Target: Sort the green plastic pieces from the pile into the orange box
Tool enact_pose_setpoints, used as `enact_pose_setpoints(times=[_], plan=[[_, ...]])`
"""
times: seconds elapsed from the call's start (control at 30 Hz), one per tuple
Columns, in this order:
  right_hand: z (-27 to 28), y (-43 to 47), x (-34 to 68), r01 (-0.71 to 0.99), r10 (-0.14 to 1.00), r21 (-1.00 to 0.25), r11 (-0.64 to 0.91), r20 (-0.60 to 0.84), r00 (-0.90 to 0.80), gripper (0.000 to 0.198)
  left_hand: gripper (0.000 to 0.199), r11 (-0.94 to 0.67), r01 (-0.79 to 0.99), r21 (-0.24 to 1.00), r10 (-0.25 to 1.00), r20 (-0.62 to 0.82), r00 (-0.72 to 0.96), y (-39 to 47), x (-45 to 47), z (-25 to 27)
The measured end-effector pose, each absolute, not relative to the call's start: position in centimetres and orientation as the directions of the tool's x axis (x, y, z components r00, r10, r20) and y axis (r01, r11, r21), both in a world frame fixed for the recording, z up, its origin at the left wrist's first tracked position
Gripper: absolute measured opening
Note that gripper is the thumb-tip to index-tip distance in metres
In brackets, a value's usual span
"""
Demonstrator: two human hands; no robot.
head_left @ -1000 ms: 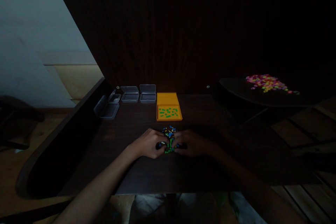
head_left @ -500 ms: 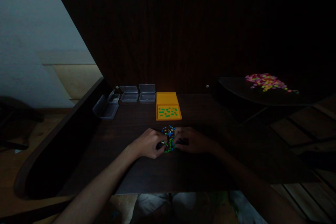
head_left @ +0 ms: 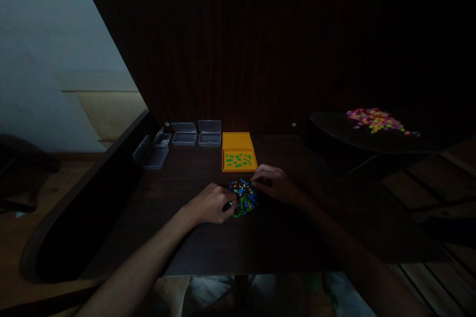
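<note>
A small pile of mixed building bricks (head_left: 243,200), mostly green and blue with some white and yellow, lies on the dark table. My left hand (head_left: 216,203) rests at the pile's left side with its fingers curled and thumb and fingertips drawn together; a tiny pale piece shows by the fingertips, but whether it is held is unclear. At the pile's upper right edge is my right hand (head_left: 275,185), thumb and forefinger pinched together; anything between them is too small to make out. Beyond the pile stands an open yellow box (head_left: 240,141) with several green bricks (head_left: 238,160) scattered inside.
Open clear plastic cases (head_left: 209,139) stand left of the yellow box, with another clear case (head_left: 155,157) nearer the left side wall. On a dark surface at the right lies a heap of pink, red and yellow pieces (head_left: 377,120). A tall dark panel (head_left: 230,49) closes the back.
My right hand has moved up and right, off the pile's right side, uncovering more blue and green bricks. My left hand has stayed nearly in place.
</note>
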State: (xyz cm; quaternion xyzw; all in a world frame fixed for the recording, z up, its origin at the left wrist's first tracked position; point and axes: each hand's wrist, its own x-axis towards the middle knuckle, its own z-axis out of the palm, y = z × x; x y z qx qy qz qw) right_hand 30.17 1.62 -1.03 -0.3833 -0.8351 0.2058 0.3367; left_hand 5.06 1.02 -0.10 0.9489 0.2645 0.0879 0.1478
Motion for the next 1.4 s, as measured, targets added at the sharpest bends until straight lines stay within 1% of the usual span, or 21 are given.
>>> enact_pose_setpoints(times=[0.1, 0.23, 0.37, 0.5, 0.6, 0.73, 0.83, 0.9, 1.0, 1.1, 1.17, 1.3, 1.4], plan=[[-1.3, 2.4, 30.8, 0.536, 0.795, -0.588, 0.606, 0.427, -0.43, 0.017, 0.015, -0.819, 0.478, 0.318, 0.529, 0.095, 0.843, 1.0, 5.1, -0.2], [-1.3, 3.5, 31.4, 0.559, 0.837, -0.623, 0.547, 0.422, -0.348, 0.017, 0.014, -0.826, 0.477, 0.3, 0.524, 0.101, 0.845, 1.0, 5.0, -0.2], [-0.8, 4.9, 31.5, 0.56, 0.839, -0.626, 0.543, 0.428, -0.335, 0.015, 0.011, -0.83, 0.472, 0.298, 0.52, 0.108, 0.847, 1.0, 4.9, -0.3], [-0.3, 6.8, 31.3, 0.629, 0.861, -0.592, 0.504, 0.403, -0.312, 0.012, 0.011, -0.833, 0.466, 0.298, 0.517, 0.119, 0.848, 1.0, 4.9, -0.4], [-0.3, 8.0, 30.8, 0.715, 0.888, -0.536, 0.448, 0.359, -0.288, 0.01, 0.012, -0.829, 0.466, 0.309, 0.52, 0.118, 0.846, 1.1, 5.0, -0.4], [-0.3, 8.7, 30.0, 0.856, 0.933, -0.383, 0.348, 0.237, -0.273, 0.011, 0.011, -0.821, 0.47, 0.323, 0.525, 0.107, 0.844, 1.2, 5.0, -0.2], [-0.2, 8.6, 29.3, 0.923, 0.963, -0.284, 0.259, 0.144, -0.226, 0.011, 0.01, -0.816, 0.475, 0.331, 0.531, 0.102, 0.841, 1.2, 5.0, -0.1], [-0.1, 8.4, 28.9, 0.945, 0.975, -0.246, 0.217, 0.098, -0.199, 0.012, 0.012, -0.815, 0.476, 0.33, 0.533, 0.105, 0.84, 1.1, 5.0, -0.1], [0.0, 8.2, 28.7, 0.954, 0.98, -0.222, 0.199, 0.066, -0.189, 0.014, 0.014, -0.818, 0.472, 0.33, 0.531, 0.117, 0.839, 1.2, 5.0, -0.1], [0.1, 7.9, 29.0, 0.948, 0.974, -0.229, 0.223, 0.083, -0.209, 0.017, 0.015, -0.814, 0.468, 0.344, 0.536, 0.136, 0.833, 1.3, 4.9, -0.1], [0.2, 7.7, 29.4, 0.933, 0.966, -0.255, 0.253, 0.12, -0.229, 0.017, 0.014, -0.807, 0.472, 0.356, 0.551, 0.163, 0.819, 1.4, 4.8, -0.3], [0.6, 6.8, 30.0, 0.858, 0.925, -0.363, 0.365, 0.249, -0.288, 0.016, 0.014, -0.78, 0.511, 0.36, 0.601, 0.206, 0.772, 1.6, 4.6, -0.6], [1.2, 5.3, 29.9, 0.744, 0.868, -0.449, 0.495, 0.3, -0.397, 0.015, 0.016, -0.763, 0.549, 0.34, 0.634, 0.233, 0.737, 1.8, 4.5, -0.7]])
